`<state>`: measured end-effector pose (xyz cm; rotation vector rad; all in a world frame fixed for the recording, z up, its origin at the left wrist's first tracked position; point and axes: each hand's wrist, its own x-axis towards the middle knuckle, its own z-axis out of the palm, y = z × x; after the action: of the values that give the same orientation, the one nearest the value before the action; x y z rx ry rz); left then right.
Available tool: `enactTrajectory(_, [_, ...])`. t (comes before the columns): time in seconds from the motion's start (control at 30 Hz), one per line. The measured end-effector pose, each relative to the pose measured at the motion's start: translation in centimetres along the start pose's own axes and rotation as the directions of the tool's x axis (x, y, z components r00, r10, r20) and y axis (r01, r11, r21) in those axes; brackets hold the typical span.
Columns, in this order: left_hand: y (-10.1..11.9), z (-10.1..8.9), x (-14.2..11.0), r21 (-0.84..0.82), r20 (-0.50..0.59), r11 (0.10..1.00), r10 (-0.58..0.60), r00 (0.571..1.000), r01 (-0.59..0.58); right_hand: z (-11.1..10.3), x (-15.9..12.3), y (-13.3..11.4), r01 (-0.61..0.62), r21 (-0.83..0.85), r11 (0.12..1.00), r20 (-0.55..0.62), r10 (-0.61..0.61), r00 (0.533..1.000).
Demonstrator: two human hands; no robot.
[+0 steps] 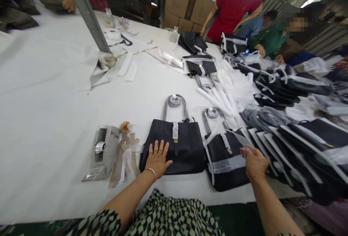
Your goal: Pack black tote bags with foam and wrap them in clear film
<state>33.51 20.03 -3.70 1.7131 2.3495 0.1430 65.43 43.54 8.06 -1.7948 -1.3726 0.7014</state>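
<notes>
Left hand (159, 158) on black bag (189, 156) | right hand (256, 163) pinching film (239, 139) | clasp (175, 140) unreadable

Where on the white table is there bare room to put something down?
The widest bare patch is on the table, left of the tape dispenser and metal post. A smaller one lies between the white strips and the black bag under the left hand. Piled bags crowd the right.

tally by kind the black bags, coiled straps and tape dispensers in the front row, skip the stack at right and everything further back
black bags: 2, one under the left hand, one by the right hand
coiled straps: 2
tape dispenser: 1
total: 5
</notes>
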Motion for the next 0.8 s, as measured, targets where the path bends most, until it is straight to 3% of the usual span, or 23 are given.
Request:
enactTrajectory(0.1, [0.0,0.3,0.0,0.044,-0.023,0.999,0.005,1.000,-0.004,-2.2,1.6,2.4,-0.223,0.090,0.971,0.021,0.222,0.975])
enactTrajectory(0.23, [0.1,0.4,0.0,0.093,-0.053,0.996,0.003,0.999,0.002,-1.7,1.1,3.1,-0.317,0.089,0.944,0.279,0.282,0.918])
enactTrajectory(0.4, [0.5,0.8,-0.5,0.107,-0.077,0.994,-0.019,0.997,0.027,1.0,1.1,0.1,-0.364,0.269,0.892,0.562,0.162,0.811])
enactTrajectory(0.5, [0.5,1.7,-0.7,0.105,-0.114,0.992,-0.054,0.992,0.066,2.1,2.8,-1.6,-0.387,0.421,0.820,0.619,0.052,0.784])
enactTrajectory(0.57, [0.5,2.4,-0.8,0.097,-0.120,0.992,-0.074,0.990,0.086,2.7,4.5,-1.8,-0.389,0.427,0.816,0.644,0.027,0.764])
enactTrajectory(0.67, [0.4,2.8,-0.7,0.079,-0.095,0.991,-0.100,0.990,0.108,3.5,7.4,-0.5,-0.286,0.235,0.929,0.664,0.061,0.745])
enactTrajectory(0.73, [0.3,2.9,-0.7,0.076,-0.077,0.990,-0.114,0.990,0.120,4.1,9.2,0.9,-0.141,0.002,0.990,0.619,0.110,0.778])
enactTrajectory(0.8, [0.2,3.1,-0.7,0.088,-0.069,0.987,-0.128,0.989,0.134,4.6,11.0,2.2,-0.021,-0.161,0.987,0.560,0.109,0.822])
